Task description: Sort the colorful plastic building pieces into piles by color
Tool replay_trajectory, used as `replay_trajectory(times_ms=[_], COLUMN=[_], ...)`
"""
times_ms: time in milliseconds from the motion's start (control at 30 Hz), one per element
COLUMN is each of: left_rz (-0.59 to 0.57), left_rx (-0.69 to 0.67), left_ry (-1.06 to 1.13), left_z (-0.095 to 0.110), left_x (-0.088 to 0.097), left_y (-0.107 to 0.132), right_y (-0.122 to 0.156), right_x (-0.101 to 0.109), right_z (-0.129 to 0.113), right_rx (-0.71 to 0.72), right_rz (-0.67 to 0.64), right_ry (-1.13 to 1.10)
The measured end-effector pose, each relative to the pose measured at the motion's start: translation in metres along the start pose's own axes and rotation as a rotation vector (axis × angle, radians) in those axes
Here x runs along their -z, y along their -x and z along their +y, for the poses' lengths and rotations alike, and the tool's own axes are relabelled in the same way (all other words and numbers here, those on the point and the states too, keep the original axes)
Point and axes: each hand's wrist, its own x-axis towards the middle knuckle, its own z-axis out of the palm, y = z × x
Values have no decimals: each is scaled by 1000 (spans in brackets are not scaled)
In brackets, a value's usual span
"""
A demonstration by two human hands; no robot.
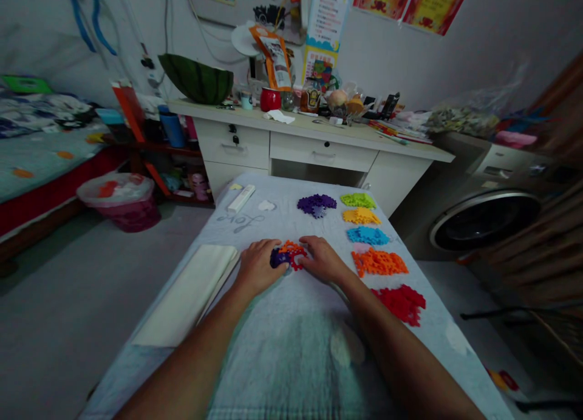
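Between my hands is a small cluster of toothed plastic building pieces [291,250] in purple, orange and red, low over the cloth-covered table [273,347]. My left hand [262,263] pinches its purple end, thumb at the near side and fingers at the far side. On the opposite side, my right hand [322,259] grips the red and orange part. Whether all the pieces are locked together I cannot tell. To the right lie sorted piles: red pieces [403,303], orange pieces [380,262], blue pieces [368,235], yellow pieces [361,216] and green pieces [357,200]. Purple pieces [316,203] are heaped farther back.
A folded cream cloth [189,298] lies left of my left hand. Beyond it is a white bar-shaped object [242,198]. A white cabinet [237,144] with a cluttered top stands behind the table. A washing machine [483,195] is at the right, a pink bin [122,207] at the left.
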Motion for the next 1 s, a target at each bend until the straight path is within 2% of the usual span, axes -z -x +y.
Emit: replay_trajectory(times_ms=[100,233,433,600,700,767,900,1000], left_rz=[-34,-52,-52,-53,-68,-67,-63,-73], left_rx=[2,-42,-76,-93,-96,-92,-95,-100], left_ry=[-32,-24,35,74,70,70,82,95], left_z=[0,-2,-5,0,2,1,0,2], left_x=[1,-3,-9,-8,-8,-8,-10,-10], left_y=[1,0,-1,0,0,0,0,0], right_y=[-4,-9,-6,-4,-2,3,20,42], right_x=[-15,-24,-27,-22,-9,6,51,84], right_z=[-1,2,6,5,3,5,21,44], right_rx=[-28,-49,-59,-68,-96,-118,-188,-290], right_rz=[37,91,161,188,198,197,200,269], right_ry=[1,-7,-118,-173,-193,-190,-139,-154])
